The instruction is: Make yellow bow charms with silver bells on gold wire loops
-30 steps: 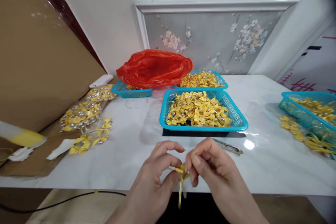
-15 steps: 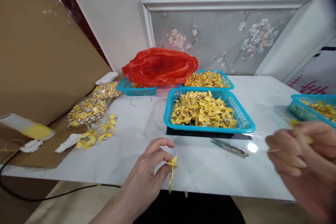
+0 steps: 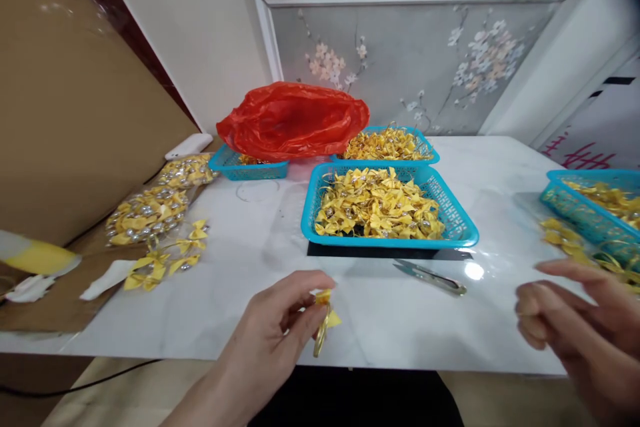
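Note:
My left hand (image 3: 280, 320) is closed in a pinch on a yellow ribbon bow (image 3: 334, 319) with a gold cord loop hanging below it, held over the table's front edge. At the right, my right hand (image 3: 575, 327) hovers over the table, index finger stretched out and the others curled; nothing shows in it. Beyond it, yellow bows (image 3: 565, 238) lie beside a blue basket (image 3: 570, 203). Thread snips (image 3: 433, 278) rest between my hands, in front of the middle blue basket (image 3: 390, 242), which is heaped with bows.
Behind stand another basket of bows (image 3: 390, 145) and a red plastic bag (image 3: 295, 123) over a small blue basket (image 3: 257, 171). To the left lie bagged pearl-studded bows (image 3: 147, 213), loose bows (image 3: 150, 268), a white strip (image 3: 110, 278) and a yellow-and-white cylindrical object (image 3: 40, 257).
My right hand no longer shows the yellow bow it held, and its index finger has lifted away. My left hand has turned its bow slightly and lowered its index finger. The view has shifted.

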Demonstrator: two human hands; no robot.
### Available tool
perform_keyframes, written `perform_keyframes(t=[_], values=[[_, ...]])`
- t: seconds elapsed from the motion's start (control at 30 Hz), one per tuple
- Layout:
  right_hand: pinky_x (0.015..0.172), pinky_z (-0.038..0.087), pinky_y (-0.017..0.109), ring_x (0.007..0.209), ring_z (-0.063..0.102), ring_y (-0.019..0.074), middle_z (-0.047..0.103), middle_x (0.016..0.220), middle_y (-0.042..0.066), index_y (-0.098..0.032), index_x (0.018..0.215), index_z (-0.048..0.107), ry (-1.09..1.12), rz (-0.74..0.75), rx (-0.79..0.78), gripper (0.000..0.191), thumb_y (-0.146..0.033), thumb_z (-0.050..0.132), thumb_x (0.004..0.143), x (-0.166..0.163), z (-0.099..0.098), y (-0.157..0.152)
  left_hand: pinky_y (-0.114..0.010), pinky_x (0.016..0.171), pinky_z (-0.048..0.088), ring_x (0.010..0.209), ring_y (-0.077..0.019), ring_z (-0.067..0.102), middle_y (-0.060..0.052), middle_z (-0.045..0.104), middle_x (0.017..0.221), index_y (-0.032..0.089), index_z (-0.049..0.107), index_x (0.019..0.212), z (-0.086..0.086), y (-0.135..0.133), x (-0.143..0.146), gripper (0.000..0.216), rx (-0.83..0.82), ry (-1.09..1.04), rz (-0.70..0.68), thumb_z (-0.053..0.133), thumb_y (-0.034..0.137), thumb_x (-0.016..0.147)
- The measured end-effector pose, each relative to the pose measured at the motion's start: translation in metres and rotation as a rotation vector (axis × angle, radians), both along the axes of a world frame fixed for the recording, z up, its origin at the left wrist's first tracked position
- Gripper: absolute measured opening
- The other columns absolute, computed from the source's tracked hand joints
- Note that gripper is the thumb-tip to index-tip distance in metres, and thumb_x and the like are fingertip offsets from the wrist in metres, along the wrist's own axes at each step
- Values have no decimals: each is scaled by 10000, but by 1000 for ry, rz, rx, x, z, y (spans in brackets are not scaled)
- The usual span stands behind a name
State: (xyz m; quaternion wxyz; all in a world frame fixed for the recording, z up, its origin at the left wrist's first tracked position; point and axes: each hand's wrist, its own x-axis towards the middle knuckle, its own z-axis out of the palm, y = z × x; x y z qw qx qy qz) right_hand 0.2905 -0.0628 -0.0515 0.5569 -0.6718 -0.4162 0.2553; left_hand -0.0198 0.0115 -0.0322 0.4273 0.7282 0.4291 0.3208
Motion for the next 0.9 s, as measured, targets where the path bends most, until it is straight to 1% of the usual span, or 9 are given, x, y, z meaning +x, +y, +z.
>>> perform_keyframes(t=[0.1, 0.2, 0.3, 0.4, 0.43, 0.5, 0.6, 0.77, 0.9], values=[[452, 448, 288, 457, 544, 166, 642, 635, -4, -255, 1077, 492, -169, 169, -163, 339, -508, 552, 860, 1, -24, 2, -221, 673, 588, 902, -171, 694, -43, 682, 1118, 290, 697, 1012, 4, 0, -3, 242, 146, 27, -38, 523, 147, 920], [538, 504, 297, 601, 663, 202, 721, 766, 36, -254, 1018, 595, -469, 157, -255, 248, -439, 491, 888, 2, -41, 3, -207, 686, 601, 1010, -189, 683, -48, 683, 1140, 310, 667, 1110, 10, 0, -2, 331, 250, 81, -26, 535, 92, 900], [539, 510, 291, 600, 670, 184, 722, 882, 36, -271, 983, 677, -694, 169, -170, 244, -435, 518, 895, 4, -44, 8, -201, 678, 593, 1126, -202, 635, -51, 672, 1156, 314, 633, 1111, 16, -2, 1, 398, 370, 159, -30, 512, 16, 877], [480, 492, 299, 504, 603, 149, 694, 966, 51, -263, 1104, 680, -845, 139, -99, 335, -477, 519, 902, 3, -39, 19, -220, 701, 579, 1106, -198, 645, -9, 710, 875, 313, 636, 1005, 21, -5, 3, 408, 496, 186, -91, 500, -37, 847], [492, 499, 314, 550, 622, 170, 690, 990, 63, -252, 1134, 669, -893, 98, -85, 364, -484, 504, 908, 1, -37, 24, -217, 694, 576, 1078, -195, 659, -7, 707, 856, 309, 636, 985, 22, -6, 3, 400, 514, 189, -97, 500, -39, 844], [572, 526, 367, 769, 667, 258, 680, 1056, 98, -216, 1138, 660, -976, 43, -74, 391, -484, 484, 913, -4, -34, 33, -196, 658, 574, 1036, -185, 679, -31, 700, 1021, 299, 633, 980, 22, -8, 2, 368, 502, 203, -66, 507, -21, 850], [698, 524, 442, 1000, 608, 344, 672, 1081, 123, -186, 1061, 663, -1003, 97, -118, 329, -422, 481, 920, -14, -35, 45, -175, 657, 576, 1007, -170, 690, -46, 622, 1253, 296, 631, 1008, 21, -8, -1, 312, 467, 247, 0, 565, 33, 853], [713, 514, 429, 885, 621, 295, 671, 955, 104, -189, 947, 654, -967, 215, -106, 239, -288, 437, 930, -19, -42, 52, -171, 737, 580, 940, -153, 708, -15, 682, 1163, 295, 652, 992, 22, -9, -8, 286, 520, 311, -11, 630, 58, 834], [727, 517, 405, 851, 638, 256, 643, 976, 91, -217, 939, 636, -907, 251, 13, 255, -290, 393, 963, -20, -31, 47, -162, 728, 587, 892, -151, 724, -29, 713, 1119, 275, 661, 1008, 21, -11, -8, 293, 563, 302, -38, 624, 46, 831]])
